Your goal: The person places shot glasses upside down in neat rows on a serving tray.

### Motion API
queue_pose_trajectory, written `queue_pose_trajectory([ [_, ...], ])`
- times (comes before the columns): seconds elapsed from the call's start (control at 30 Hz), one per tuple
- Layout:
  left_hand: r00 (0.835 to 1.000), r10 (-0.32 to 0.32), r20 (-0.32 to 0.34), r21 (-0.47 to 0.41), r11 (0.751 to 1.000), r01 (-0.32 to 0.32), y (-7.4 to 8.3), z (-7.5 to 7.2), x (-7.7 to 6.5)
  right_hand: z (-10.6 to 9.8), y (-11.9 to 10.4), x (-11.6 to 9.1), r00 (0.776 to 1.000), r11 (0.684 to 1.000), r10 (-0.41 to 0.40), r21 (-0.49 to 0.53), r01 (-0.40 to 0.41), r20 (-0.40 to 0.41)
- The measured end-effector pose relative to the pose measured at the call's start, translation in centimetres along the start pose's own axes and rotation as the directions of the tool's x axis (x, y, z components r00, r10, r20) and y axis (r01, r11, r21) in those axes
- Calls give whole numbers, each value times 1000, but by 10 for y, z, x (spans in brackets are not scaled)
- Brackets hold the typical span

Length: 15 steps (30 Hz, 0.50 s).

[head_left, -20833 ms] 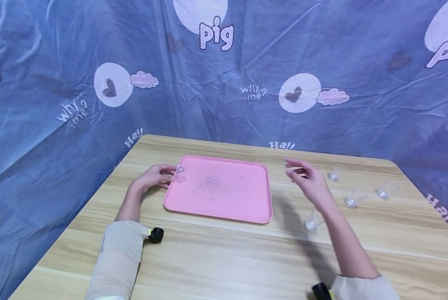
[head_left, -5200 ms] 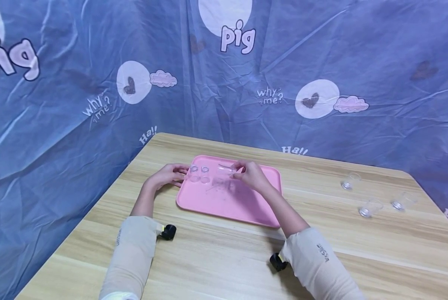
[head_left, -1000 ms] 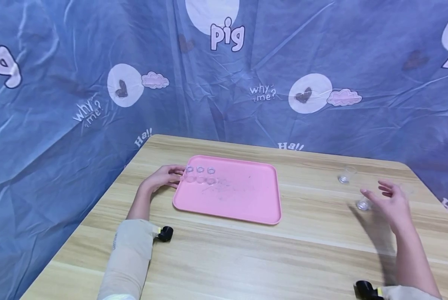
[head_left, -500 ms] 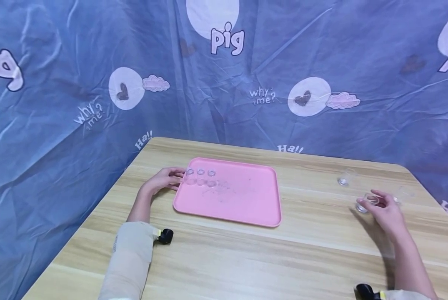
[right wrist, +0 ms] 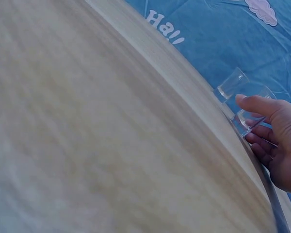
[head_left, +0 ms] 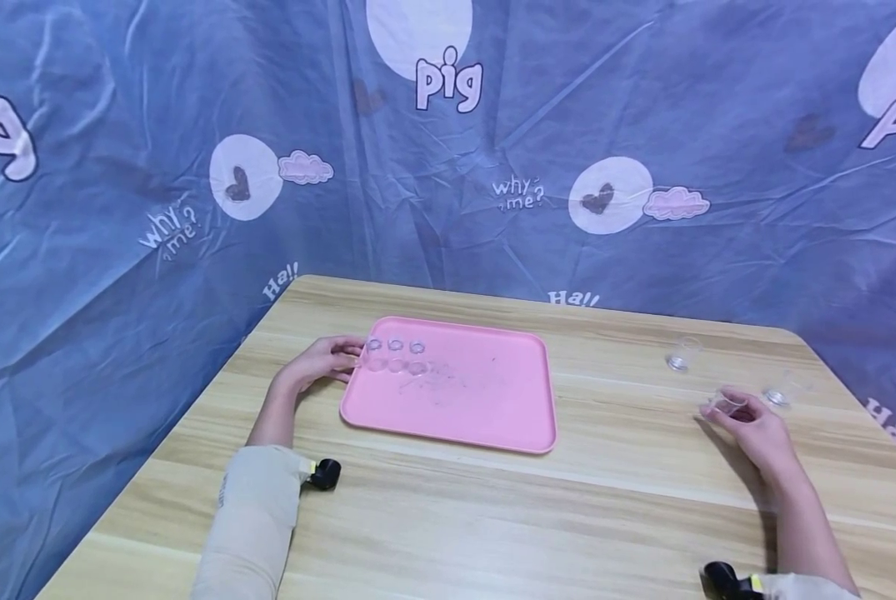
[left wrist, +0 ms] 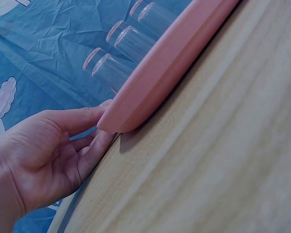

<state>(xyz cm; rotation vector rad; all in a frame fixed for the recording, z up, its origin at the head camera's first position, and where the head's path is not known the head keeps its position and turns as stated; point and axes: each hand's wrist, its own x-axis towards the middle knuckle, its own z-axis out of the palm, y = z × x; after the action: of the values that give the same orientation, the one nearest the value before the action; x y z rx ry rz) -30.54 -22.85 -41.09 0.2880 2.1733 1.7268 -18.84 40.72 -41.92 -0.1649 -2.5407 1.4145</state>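
Observation:
My left hand [head_left: 318, 362] pinches the left rim of a pink tray [head_left: 485, 408]; in the left wrist view the thumb is at the rim of the tray [left wrist: 160, 70] and fingers lie below it. Three clear shot glasses [head_left: 396, 355] stand upside down in a row along the tray's far left part. Over on the right, my right hand [head_left: 763, 429] holds another clear shot glass [head_left: 727, 402] between thumb and fingers. The right wrist view shows this glass [right wrist: 245, 119] close to the tabletop, partly hidden by the thumb.
Two more clear glasses stand right of the tray: one glass [head_left: 678, 357] farther back, one glass [head_left: 778, 395] beyond the right hand. The wooden table [head_left: 493, 517] ends at a blue printed cloth [head_left: 448, 208] behind and on the left.
Over the longer span, the glasses on the tray went from one to three. In the last second my right hand lowered onto a glass and took hold of it. The left hand stayed at the tray.

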Motion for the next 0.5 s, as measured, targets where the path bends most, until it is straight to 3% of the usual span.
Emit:
queue_pose_trajectory([
  [0.3,1000,4,8,1,1000,-5,-1,-1,1,0,4,2,1000,990,11,-143,-10,12],
  [0.5,1000,7,13,7,1000,-7,-2,-1,1,-1,1,2,1000,965,0,-262,4,13],
])
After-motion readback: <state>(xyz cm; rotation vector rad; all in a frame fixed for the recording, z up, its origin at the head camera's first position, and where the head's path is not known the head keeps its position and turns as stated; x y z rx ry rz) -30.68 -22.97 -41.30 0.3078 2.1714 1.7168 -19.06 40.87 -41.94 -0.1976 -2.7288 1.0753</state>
